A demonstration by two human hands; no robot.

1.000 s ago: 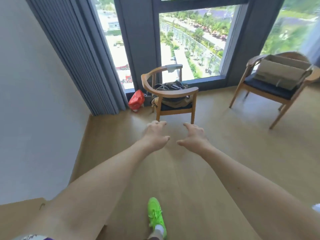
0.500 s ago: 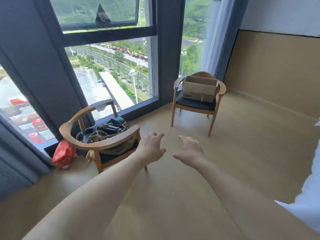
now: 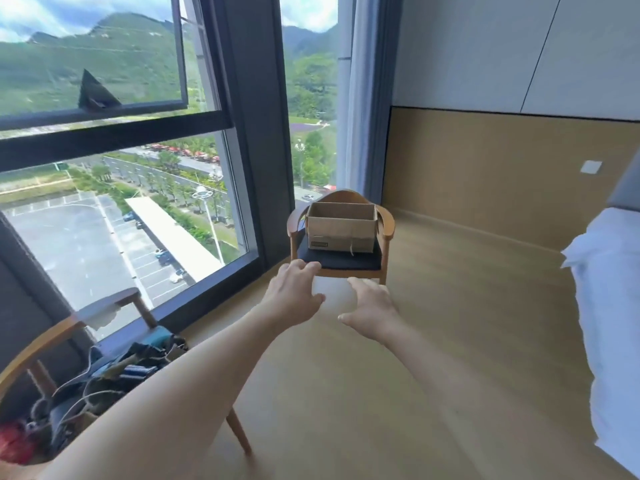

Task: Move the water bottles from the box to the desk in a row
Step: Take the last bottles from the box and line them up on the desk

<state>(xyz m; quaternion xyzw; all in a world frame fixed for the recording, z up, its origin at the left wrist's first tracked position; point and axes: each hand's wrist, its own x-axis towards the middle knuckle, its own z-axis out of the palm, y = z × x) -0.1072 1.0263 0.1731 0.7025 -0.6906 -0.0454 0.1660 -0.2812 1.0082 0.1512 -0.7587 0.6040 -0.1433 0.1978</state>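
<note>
Head view, landmark: the cardboard box (image 3: 341, 232), an open-topped rectangular carton of plain brown board with a small dark label low on its front face.
Box contents: the inside cannot be seen from this angle, so no water bottles show.
Far chair (image 3: 387, 226): a wooden armchair with a curved, rounded back rail and smooth arms; the box sits square on its flat dark seat cushion.
Left hand (image 3: 294, 296): bare, stretched out in front of the box and just left of its line, in front of the chair seat's front edge, touching nothing.
Left fingers (image 3: 304, 268): loosely spread and slightly bent, holding nothing.
Right hand (image 3: 372, 306): bare, level with the left hand and just right of it, below the box in the picture and apart from it.
Right fingers (image 3: 360, 284): relaxed and a little curled, thumb out to the side, holding nothing.
Floor (image 3: 450, 341): pale, smooth wood-grain boards lying around the box's chair.
Window (image 3: 138, 209): tall glass in dark flat frames, left of the box.
Curtain (image 3: 360, 98): grey-blue, hanging in soft vertical folds behind the box.
Wall panel (image 3: 502, 168): matt tan board, right of the box.
Bed (image 3: 609, 306): white, softly rumpled bedding, far right of the box.
Near chair (image 3: 45, 337): the same curved wood, nearer and left of the box, heaped with tangled cables and cloth.
</note>
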